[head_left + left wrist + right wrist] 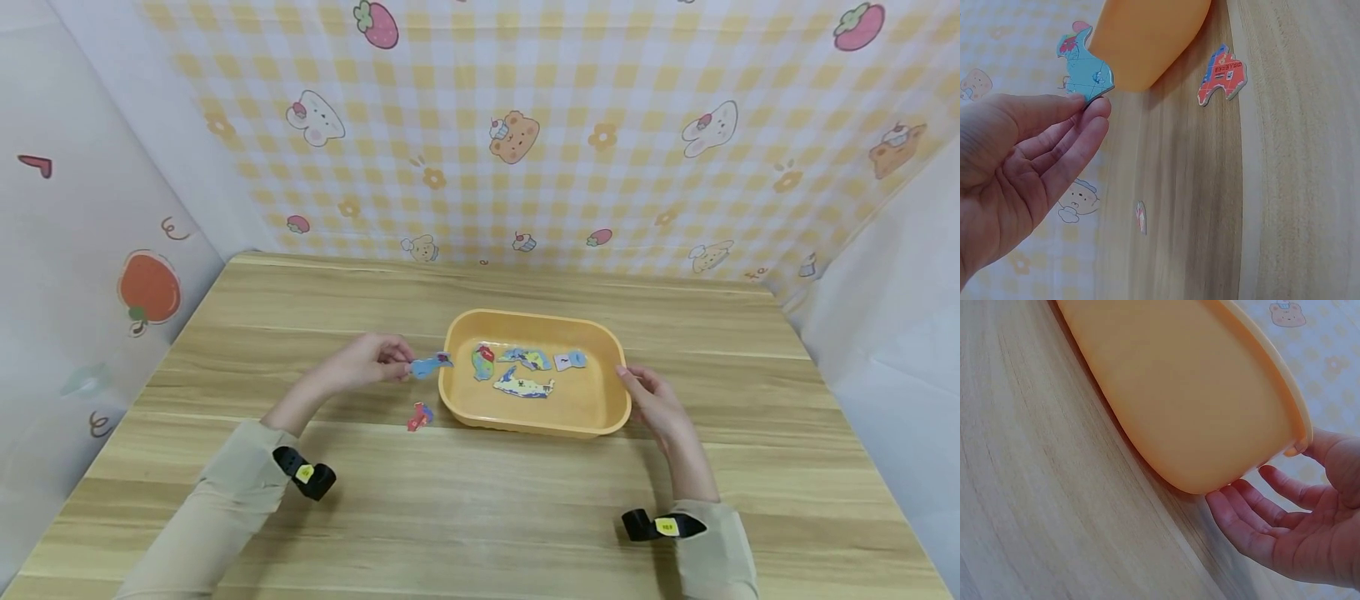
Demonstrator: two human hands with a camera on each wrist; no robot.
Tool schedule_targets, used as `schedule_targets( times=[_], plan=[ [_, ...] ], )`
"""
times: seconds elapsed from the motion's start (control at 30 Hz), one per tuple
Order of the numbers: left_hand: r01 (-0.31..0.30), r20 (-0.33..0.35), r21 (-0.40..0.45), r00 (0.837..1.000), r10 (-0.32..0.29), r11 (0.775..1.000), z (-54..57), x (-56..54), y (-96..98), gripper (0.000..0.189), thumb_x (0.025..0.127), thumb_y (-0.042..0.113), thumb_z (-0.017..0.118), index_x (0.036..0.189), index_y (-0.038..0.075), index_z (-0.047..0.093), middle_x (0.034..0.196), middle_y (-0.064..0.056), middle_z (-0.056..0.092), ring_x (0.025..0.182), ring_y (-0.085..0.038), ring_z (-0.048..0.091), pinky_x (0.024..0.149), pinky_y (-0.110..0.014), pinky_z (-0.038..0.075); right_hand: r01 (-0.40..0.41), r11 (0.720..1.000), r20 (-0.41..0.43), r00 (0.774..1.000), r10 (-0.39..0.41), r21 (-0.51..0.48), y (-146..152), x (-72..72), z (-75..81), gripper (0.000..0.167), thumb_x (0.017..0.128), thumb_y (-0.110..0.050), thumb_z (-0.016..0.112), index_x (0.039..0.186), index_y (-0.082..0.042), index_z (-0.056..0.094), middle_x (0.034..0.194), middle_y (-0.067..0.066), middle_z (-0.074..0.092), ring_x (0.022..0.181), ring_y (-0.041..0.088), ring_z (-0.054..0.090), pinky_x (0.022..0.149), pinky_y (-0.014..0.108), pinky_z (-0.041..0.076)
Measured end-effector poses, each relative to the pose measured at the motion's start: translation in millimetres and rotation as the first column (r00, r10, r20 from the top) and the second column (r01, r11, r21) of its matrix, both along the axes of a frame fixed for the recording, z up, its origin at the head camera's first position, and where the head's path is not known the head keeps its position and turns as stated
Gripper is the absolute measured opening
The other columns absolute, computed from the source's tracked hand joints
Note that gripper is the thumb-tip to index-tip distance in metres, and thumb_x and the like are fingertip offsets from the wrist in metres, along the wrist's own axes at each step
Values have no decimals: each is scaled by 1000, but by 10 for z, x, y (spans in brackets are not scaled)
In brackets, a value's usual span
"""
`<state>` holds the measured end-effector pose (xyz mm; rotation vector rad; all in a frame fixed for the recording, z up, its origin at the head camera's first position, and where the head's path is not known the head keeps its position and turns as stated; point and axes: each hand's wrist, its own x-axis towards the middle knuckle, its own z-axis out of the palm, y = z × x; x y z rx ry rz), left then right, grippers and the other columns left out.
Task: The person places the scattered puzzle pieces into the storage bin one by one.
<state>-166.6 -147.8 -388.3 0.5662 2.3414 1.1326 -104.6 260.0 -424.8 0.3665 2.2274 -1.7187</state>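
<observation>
My left hand (372, 360) pinches a blue map puzzle piece (1090, 72) between thumb and fingertips, beside the left rim of a yellow plastic basin (585, 408). At the basin's right end, my right hand (654, 402) grips the rim, thumb over the edge and fingers against the outer wall. Several puzzle pieces lie inside: a red-and-green one (483, 364), a green-and-yellow one (531, 359), a pale yellow one with blue edges (523, 386) and a white-and-blue one (570, 360). On the table left of the basin lies a red-and-blue piece (418, 417).
A small pale piece (1141, 217) lies on the wooden table (480, 517), seen in the left wrist view. A checked cloth with cartoon prints (450, 183) hangs behind the table, with white cloth (67, 250) at the sides. Each forearm wears a black wrist camera (303, 472).
</observation>
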Motion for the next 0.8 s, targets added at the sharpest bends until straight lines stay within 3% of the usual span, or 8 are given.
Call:
schedule_targets(
  times=[0.33, 0.8],
  plan=[
    [3, -24, -11, 1000, -3, 1000, 40, -21, 69, 13, 88, 2, 55, 99, -4, 59, 91, -20, 66, 83, -25, 65, 74, -31, 54, -2, 1000, 0, 1000, 2, 3, 4, 1, 3, 71, 92, -47, 42, 138, 5, 27, 126, 16, 42, 83, 0, 58, 77, 20, 52],
    [22, -51, -17, 998, -22, 1000, 99, -34, 111, 14, 88, 3, 55, 99, -4, 59, 92, -22, 65, 85, -31, 64, 73, -30, 54, 6, 1000, 0, 1000, -6, -6, -14, -5, 4, 70, 93, -45, 43, 138, 6, 27, 120, 11, 46, 82, -1, 58, 75, 19, 52]
  ],
)
